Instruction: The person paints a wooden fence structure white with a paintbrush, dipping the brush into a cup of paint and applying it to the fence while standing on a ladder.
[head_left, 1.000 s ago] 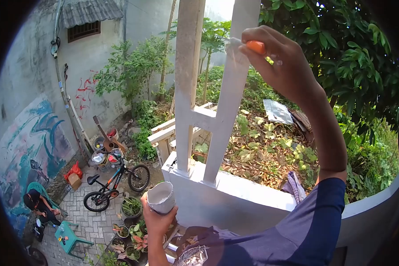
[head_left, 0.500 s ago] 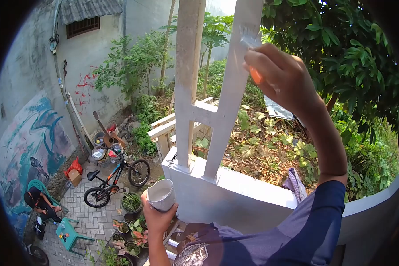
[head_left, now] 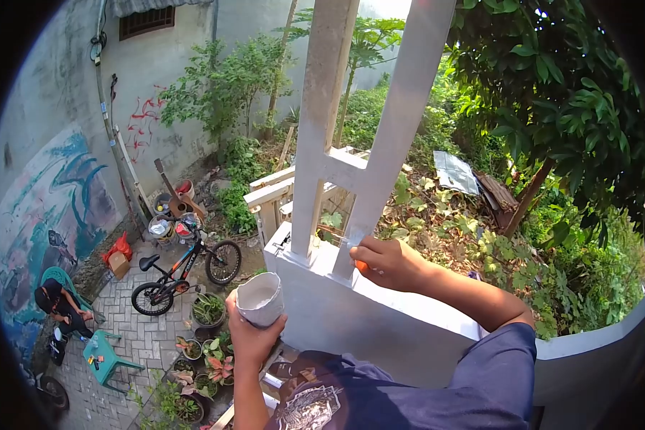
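Observation:
My left hand point(head_left: 253, 338) is wrapped round a whitish paint cup point(head_left: 261, 299) with a rough, uneven rim and pale paint inside. My right hand point(head_left: 390, 265) grips a paintbrush point(head_left: 363, 268) by its orange handle. Its bristle end points left, by the lower part of the slanted white post point(head_left: 401, 107), a little above the low wall point(head_left: 322, 308). A second upright post point(head_left: 325, 72) stands to the left, and a short crosspiece point(head_left: 344, 172) joins the two.
Down in the paved yard are a bicycle point(head_left: 186, 276), potted plants point(head_left: 209, 309), a green stool point(head_left: 106, 360) and a seated person point(head_left: 64, 308). A guitar point(head_left: 183, 204) leans among buckets. Beyond the wall lie leafy ground and a metal sheet point(head_left: 455, 173); a tree point(head_left: 552, 93) overhangs the right.
My right hand has come down with the paintbrush, from high on the slanted post to near its foot. The left hand still holds the cup in about the same place.

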Available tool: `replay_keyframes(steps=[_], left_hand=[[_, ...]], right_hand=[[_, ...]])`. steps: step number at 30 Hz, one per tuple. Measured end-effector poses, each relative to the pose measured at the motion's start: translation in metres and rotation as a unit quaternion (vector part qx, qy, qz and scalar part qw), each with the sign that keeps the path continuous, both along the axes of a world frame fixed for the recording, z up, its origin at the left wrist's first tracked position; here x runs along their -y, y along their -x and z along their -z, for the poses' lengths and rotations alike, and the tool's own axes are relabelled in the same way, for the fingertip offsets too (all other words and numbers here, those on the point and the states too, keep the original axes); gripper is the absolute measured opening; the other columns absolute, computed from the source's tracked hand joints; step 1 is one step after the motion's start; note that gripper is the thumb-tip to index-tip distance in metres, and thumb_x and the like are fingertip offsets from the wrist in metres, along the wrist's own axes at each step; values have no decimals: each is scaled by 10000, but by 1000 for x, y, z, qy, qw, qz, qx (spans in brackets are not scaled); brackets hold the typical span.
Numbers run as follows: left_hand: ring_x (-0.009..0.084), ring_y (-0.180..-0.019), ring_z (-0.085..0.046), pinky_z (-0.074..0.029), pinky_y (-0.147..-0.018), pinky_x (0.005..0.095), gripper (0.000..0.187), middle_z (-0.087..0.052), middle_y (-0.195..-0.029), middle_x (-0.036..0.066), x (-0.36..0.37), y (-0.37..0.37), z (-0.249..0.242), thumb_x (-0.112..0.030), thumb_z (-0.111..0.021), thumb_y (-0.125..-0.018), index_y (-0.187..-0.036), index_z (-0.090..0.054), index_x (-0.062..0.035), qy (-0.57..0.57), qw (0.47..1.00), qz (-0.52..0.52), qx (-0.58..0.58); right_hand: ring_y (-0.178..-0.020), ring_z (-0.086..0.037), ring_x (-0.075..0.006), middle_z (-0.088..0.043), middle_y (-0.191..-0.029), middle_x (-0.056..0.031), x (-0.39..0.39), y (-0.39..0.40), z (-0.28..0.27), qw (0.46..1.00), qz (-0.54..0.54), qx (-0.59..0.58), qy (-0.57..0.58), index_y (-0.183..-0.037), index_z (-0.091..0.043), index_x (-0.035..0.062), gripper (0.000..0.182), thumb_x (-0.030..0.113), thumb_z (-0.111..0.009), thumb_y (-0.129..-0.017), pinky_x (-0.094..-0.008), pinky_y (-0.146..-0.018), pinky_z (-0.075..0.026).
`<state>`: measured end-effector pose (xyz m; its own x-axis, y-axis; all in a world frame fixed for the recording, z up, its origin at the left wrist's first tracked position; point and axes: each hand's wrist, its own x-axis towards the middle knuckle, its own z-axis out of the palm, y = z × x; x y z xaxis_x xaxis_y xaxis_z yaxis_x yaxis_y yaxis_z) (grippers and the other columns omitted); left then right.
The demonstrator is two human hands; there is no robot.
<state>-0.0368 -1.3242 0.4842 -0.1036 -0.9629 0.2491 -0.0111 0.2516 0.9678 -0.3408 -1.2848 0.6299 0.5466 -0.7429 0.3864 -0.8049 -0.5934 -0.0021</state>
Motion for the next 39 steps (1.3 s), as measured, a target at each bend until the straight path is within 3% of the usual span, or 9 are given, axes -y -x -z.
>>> replay_keyframes(steps=[3,6,11,14,20,25,29,32,39], left_hand=[[234,-1176,-602,-517,-996,403,919,-577,-1298,132,0,0,3,-82,-917,-656,-1411,-394,-48,6,1000,-6,10],[228,-1168,-608,-517,-997,400,911,-590,-1279,125,0,2,4,-89,-918,-656,-1403,-400,-47,-2,1000,-1,-9],[238,-1135,-631,-531,-970,396,882,-613,-1243,162,-2,4,0,-99,-921,-660,-1369,-401,-42,5,1000,7,6],[239,-1122,-641,-537,-960,395,878,-620,-1237,162,-2,5,-1,-104,-925,-660,-1363,-402,-39,14,1000,4,14],[228,-1164,-629,-524,-994,396,886,-619,-1263,135,0,0,0,-82,-926,-652,-1375,-418,-34,-3,1000,-5,16],[239,-1123,-654,-540,-959,390,909,-630,-1234,155,3,-4,2,-127,-935,-662,-1386,-393,-35,28,999,-24,38],[240,-1132,-647,-538,-967,392,923,-624,-1243,153,5,-6,4,-116,-930,-667,-1406,-384,-29,3,1000,-14,9],[239,-1126,-646,-536,-968,395,917,-622,-1246,155,7,-9,9,-102,-925,-669,-1409,-389,-29,20,999,-34,13],[248,-1130,-647,-534,-974,394,919,-626,-1255,163,9,-13,11,-96,-923,-666,-1414,-393,-32,-4,999,-42,-7]], right_hand=[[-678,-664,-250,-632,-917,-88,5,-4,-17,992,1,121,-25,-1094,-604,50,175,67,-708,-955,-355,-589,-569],[-731,-679,-314,-625,-956,-99,6,-8,-46,996,27,65,-60,-1157,-611,79,200,104,-677,-970,-413,-651,-571],[-681,-650,-297,-613,-885,-100,39,-12,-118,986,-23,45,160,-1103,-608,78,173,78,-690,-952,-398,-590,-538],[-669,-647,-283,-605,-916,-76,44,-24,-155,960,-34,-41,277,-1134,-586,85,237,80,-705,-930,-380,-569,-536],[-706,-670,-200,-566,-919,-53,46,-40,-117,953,-67,-129,265,-1113,-582,95,311,140,-751,-856,-348,-545,-533],[-742,-657,-161,-515,-868,-42,57,-43,-43,981,-62,-145,114,-1054,-587,95,149,149,-649,-929,-339,-536,-531],[-688,-661,-232,-570,-915,-65,74,-34,-18,989,-94,-47,99,-1089,-585,66,252,89,-738,-890,-367,-553,-560],[-664,-654,-264,-575,-894,-67,74,-39,-31,996,-62,-38,45,-1105,-591,68,244,51,-718,-896,-382,-555,-560],[-705,-660,-216,-572,-911,-49,60,-55,-102,973,-59,-43,220,-1079,-610,83,297,109,-767,-828,-353,-575,-542]])
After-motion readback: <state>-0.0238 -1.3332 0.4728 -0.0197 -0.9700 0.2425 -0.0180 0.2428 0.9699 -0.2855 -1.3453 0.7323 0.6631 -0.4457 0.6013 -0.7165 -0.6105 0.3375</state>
